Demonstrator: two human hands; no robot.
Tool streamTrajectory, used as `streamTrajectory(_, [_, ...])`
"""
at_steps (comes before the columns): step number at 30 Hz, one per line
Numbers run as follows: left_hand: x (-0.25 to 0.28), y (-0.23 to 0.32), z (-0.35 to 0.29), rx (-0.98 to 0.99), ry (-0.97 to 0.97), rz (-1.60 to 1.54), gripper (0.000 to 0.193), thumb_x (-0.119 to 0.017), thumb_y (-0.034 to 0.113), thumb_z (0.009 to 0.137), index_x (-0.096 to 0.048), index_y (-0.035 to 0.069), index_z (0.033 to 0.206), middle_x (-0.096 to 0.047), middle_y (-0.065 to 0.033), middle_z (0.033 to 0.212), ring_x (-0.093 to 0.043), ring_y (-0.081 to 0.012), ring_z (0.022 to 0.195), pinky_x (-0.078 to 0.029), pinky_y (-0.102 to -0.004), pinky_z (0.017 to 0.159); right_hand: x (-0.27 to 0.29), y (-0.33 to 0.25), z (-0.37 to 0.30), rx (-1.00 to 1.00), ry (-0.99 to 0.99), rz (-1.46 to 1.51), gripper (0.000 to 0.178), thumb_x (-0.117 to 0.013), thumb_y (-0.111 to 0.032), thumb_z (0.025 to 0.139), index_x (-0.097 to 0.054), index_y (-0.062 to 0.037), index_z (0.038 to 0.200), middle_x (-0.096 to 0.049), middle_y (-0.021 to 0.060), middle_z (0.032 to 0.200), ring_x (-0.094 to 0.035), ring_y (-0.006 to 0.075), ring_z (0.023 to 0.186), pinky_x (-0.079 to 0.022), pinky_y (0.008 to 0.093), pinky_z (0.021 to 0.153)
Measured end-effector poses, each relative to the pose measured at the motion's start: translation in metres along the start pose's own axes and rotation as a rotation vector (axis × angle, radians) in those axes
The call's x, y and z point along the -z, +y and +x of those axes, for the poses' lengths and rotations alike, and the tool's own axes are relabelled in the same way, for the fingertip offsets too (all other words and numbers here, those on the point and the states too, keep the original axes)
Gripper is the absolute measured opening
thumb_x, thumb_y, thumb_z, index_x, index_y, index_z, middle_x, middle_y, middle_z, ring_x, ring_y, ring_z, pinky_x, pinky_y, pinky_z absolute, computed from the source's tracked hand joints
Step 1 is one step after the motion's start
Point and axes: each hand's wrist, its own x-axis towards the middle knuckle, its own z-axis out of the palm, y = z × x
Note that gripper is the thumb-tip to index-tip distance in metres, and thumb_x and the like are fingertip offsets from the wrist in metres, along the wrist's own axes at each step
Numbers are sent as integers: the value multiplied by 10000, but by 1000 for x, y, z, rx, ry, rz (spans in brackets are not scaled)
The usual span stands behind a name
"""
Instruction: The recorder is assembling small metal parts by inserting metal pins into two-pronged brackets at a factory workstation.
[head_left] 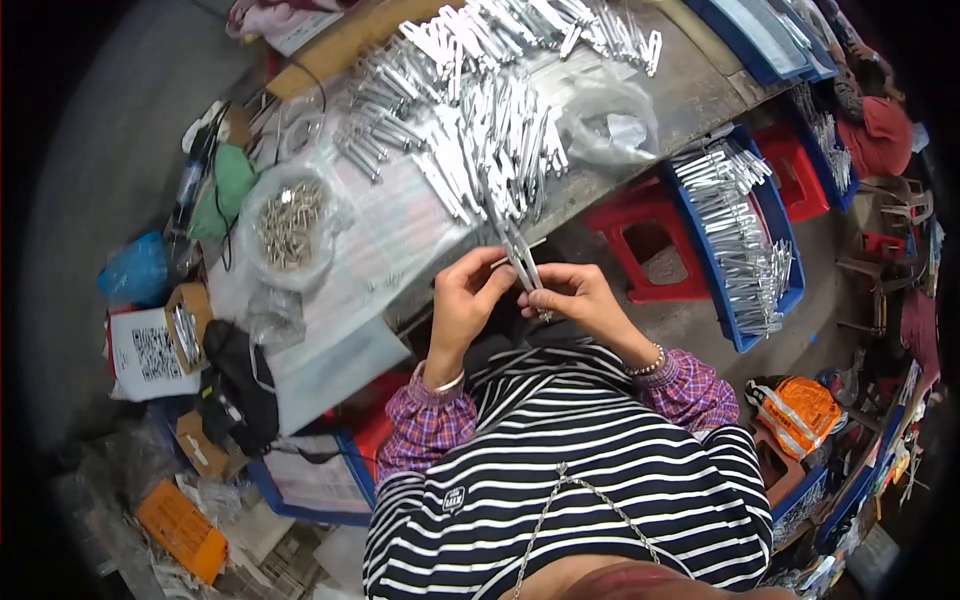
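Note:
Both hands are at the near edge of the table, in front of my striped top. A long, narrow silver metal part (519, 256) with two parallel arms is pinched between them. My left hand (466, 300) grips its left side with thumb and forefinger. My right hand (580, 300) has its fingertips closed on the lower end, where small details are too fine to make out. Just beyond the hands, a large heap of similar silver metal parts (505, 140) covers the table (690, 75).
A plastic-lined tub of small metal pins (290, 225) stands on the table's left, a clear plastic bag (612, 115) on its right. Beside the table are a red stool (650, 245) and a blue crate (742, 335) full of metal parts. Another person (878, 135) sits far right.

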Motion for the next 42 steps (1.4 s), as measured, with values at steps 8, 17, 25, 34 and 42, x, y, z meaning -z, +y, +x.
streamTrajectory(8, [16,-10,16,106,45,73,116,-603,36,828,-640,-11,927,-587,16,721,-515,-42,620,-393,-173,552,84,-64,40,78,247,-27,215,-575,-100,862,-594,37,1026,-637,67,842,-618,123,717,-503,245,670])
streamTrajectory(17, [15,-10,39,198,2,4,110,-615,36,825,-646,-6,922,-590,18,717,-502,-38,599,-377,-169,535,314,-134,130,220,711,-183,278,-580,-54,831,-565,54,1087,-598,56,790,-588,133,709,-507,258,621])
streamTrajectory(25, [31,-8,34,228,21,96,141,-603,54,832,-637,7,960,-623,-5,826,-537,-54,687,-423,-188,596,286,-149,186,138,769,-617,226,-612,-166,761,-677,-13,915,-622,8,759,-541,95,658,-418,248,577])
streamTrajectory(34, [47,6,37,-68,-79,190,171,-653,126,726,-654,33,869,-649,-82,738,-616,-161,667,-469,-274,629,522,-141,191,89,680,-702,350,-574,-259,884,-607,-3,1119,-648,87,897,-594,131,768,-467,247,650])
streamTrajectory(42, [125,36,9,-187,222,542,183,-667,115,739,-652,30,900,-672,-87,826,-637,-159,737,-481,-270,683,517,-110,193,220,506,-342,400,-591,-179,878,-503,-25,1237,-582,20,905,-553,97,761,-456,216,648])
